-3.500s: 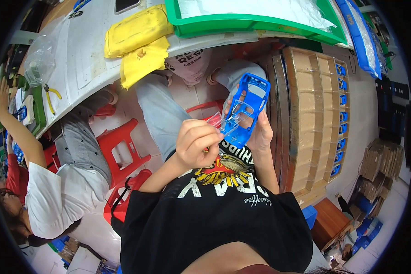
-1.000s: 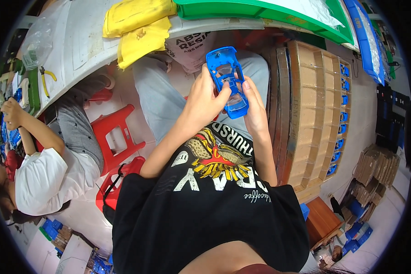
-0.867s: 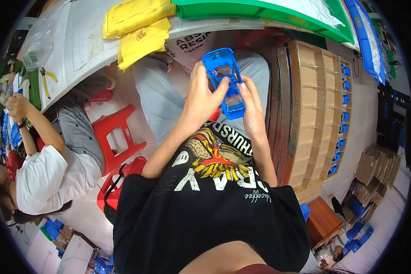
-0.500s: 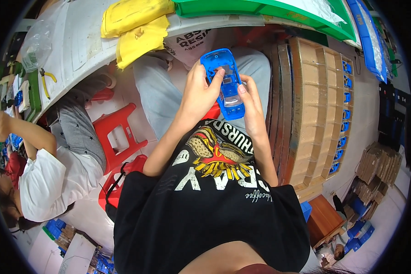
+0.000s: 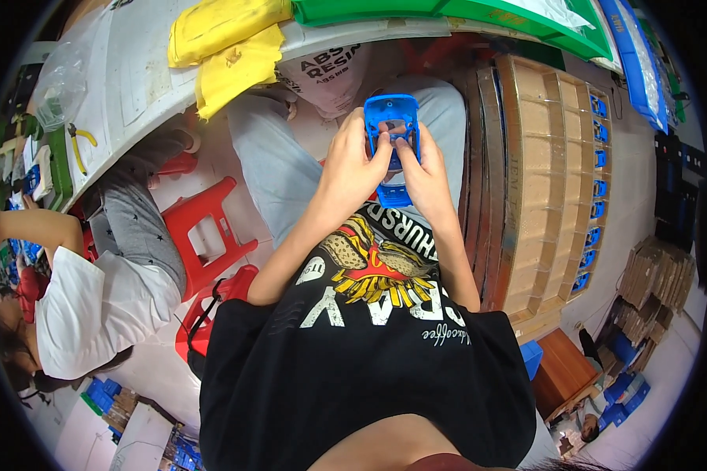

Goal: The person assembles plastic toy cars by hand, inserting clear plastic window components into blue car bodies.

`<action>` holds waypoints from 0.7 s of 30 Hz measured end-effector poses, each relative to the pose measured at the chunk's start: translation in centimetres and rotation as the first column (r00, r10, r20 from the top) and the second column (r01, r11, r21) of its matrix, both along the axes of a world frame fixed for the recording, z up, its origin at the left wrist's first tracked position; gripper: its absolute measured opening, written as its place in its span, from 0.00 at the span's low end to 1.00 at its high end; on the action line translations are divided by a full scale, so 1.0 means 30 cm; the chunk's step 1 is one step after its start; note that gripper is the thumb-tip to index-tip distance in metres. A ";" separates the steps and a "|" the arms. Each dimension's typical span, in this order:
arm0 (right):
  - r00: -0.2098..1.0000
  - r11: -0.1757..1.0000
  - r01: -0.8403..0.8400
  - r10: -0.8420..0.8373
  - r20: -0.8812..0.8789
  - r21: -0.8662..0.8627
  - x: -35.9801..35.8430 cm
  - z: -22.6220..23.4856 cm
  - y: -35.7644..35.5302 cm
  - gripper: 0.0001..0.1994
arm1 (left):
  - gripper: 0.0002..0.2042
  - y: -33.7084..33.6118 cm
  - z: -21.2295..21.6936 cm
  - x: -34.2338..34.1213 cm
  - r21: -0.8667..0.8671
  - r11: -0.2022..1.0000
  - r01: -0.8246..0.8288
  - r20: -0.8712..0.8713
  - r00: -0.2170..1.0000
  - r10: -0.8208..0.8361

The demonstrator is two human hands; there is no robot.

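Observation:
Both of my hands hold a blue plastic toy car body shell (image 5: 392, 106) above my lap, its hollow inside facing up. Clear window pieces show inside it. My left hand (image 5: 354, 166) grips the shell's left side, and my right hand (image 5: 430, 179) grips the right side. The two thumbs press close together on the inside, near the middle. My other fingers wrap around the outer edges and are partly hidden beneath it.
Ahead is a white table (image 5: 137, 74) with yellow cloths (image 5: 232, 39) and a green tray (image 5: 432, 14). A divided wooden box (image 5: 530, 188) at right holds several blue shells along one side. A red stool (image 5: 204, 235) and a seated co-worker (image 5: 106, 314) are at left.
The shell has turned from a slant to nearly upright in view. My right thumb has moved up beside the left one, and both now press inside the shell.

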State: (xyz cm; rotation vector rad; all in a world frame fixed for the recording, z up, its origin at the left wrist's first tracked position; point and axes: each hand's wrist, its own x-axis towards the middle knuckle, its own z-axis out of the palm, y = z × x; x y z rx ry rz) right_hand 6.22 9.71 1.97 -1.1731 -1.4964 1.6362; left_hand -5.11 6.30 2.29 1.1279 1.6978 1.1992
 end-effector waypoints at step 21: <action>0.997 0.977 0.007 -0.023 0.073 0.214 -0.023 0.032 0.009 0.03 | 0.08 0.010 -0.049 0.017 0.178 0.982 -0.064 0.095 0.994 0.047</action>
